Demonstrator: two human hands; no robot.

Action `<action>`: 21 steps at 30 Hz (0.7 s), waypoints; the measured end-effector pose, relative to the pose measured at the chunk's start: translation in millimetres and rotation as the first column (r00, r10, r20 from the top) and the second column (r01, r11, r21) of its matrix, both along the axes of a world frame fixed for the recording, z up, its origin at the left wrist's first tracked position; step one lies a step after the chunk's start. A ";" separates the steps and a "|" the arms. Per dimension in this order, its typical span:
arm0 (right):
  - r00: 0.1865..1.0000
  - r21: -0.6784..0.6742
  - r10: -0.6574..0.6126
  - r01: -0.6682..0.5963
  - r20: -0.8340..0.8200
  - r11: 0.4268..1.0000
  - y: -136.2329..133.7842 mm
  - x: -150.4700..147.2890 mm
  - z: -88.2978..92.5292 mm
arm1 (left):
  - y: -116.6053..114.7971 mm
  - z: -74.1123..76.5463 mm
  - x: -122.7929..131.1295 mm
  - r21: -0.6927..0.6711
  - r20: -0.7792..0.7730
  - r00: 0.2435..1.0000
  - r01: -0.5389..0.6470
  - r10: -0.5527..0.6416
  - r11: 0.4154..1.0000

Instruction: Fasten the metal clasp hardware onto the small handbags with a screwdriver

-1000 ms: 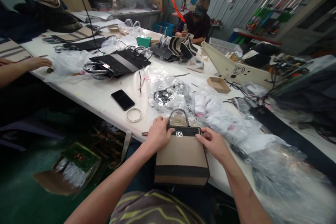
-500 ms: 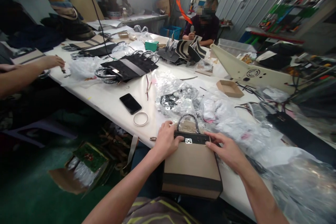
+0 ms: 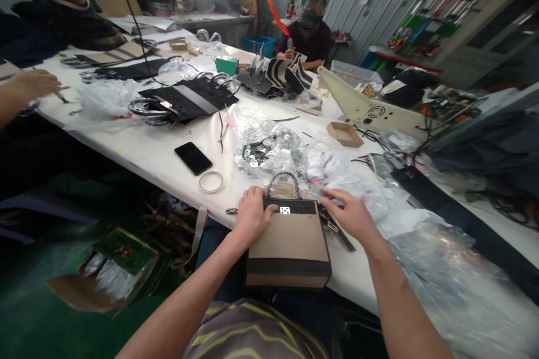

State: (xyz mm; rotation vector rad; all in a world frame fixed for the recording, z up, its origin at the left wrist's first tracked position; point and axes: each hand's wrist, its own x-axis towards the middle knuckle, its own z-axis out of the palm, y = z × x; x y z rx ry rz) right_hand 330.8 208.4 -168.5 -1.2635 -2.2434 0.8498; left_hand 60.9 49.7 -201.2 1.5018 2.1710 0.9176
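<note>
A beige and black handbag lies at the table's near edge, its base toward me. It has a silver metal plate on its black top band and a plastic-wrapped handle. My left hand grips its upper left corner, thumb on the front beside the plate. Off the bag's upper right corner, my right hand hovers with fingers apart and nothing visible in them. Dark straps with metal fittings lie just below that hand, right of the bag. A small metal fitting sits left of my left hand.
A phone and a ring-shaped roll lie to the left. Clear plastic bags spread ahead and rightward. Black handbags lie farther back. A co-worker's hand is at the left; another person sits opposite.
My right hand has let go of the bag's upper right corner and moved slightly off it, uncovering the dark straps. My left hand stays on the bag. The whole view has shifted.
</note>
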 end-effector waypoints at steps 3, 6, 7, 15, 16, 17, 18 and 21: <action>0.997 0.180 0.006 -0.020 0.075 0.983 15.7 -2.9 -0.7 | 2.5 -4.1 -2.7 -0.022 0.007 1.000 0.004 -0.003 1.000; 0.931 0.166 0.228 -0.282 0.285 0.945 29.3 -14.9 -9.4 | 4.0 -6.8 -5.7 -0.028 0.015 1.000 0.003 -0.002 1.000; 0.905 0.159 0.264 -0.330 0.332 0.930 33.0 -19.1 -12.7 | 3.9 -7.3 -6.3 -0.023 0.018 1.000 0.002 -0.001 1.000; 0.789 0.197 0.114 -0.286 0.603 0.938 39.8 -31.9 -24.5 | 1.4 -13.1 -6.9 0.024 0.045 0.999 -0.010 0.009 1.000; 0.773 0.199 0.095 -0.277 0.628 0.940 38.6 -32.8 -25.0 | 1.7 -15.0 -7.2 0.027 0.045 0.999 -0.011 0.010 1.000; 0.762 0.201 0.080 -0.268 0.643 0.942 37.4 -33.8 -25.5 | 2.2 -16.9 -7.6 0.029 0.046 0.999 -0.012 0.011 1.000; 0.755 0.203 0.068 -0.260 0.652 0.944 36.2 -34.6 -25.7 | 2.5 -18.6 -8.0 0.030 0.049 0.999 -0.013 0.012 0.999; 0.743 0.199 0.045 -0.237 0.668 0.951 34.2 -34.9 -24.4 | 3.1 -20.9 -8.7 0.048 0.066 0.998 -0.018 0.015 0.999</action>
